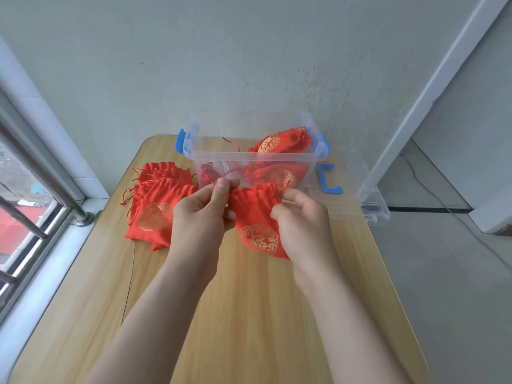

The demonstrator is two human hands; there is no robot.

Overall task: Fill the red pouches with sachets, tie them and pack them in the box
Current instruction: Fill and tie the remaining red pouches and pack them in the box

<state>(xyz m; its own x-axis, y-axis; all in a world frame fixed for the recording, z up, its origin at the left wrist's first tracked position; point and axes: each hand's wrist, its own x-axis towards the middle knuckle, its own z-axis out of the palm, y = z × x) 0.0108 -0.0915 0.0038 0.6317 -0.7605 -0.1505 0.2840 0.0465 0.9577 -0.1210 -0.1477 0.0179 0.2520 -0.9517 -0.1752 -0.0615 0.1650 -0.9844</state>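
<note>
Tabletop (pixel 249 314), left hand (pixel 198 214), right hand (pixel 302 223) pinching pouch (pixel 255 214)

Red cloth pouches (pixel 155 206) with shiny gold print; clear glossy plastic box (pixel 249 159); smooth wood-grain counter (pixel 249 314)

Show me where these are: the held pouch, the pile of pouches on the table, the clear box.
held pouch (pixel 255 212), head view, red cloth above its gold pattern
pile of pouches (pixel 163 195), head view, red cloth of the top pouch
clear box (pixel 235 154), head view, front rim
</note>
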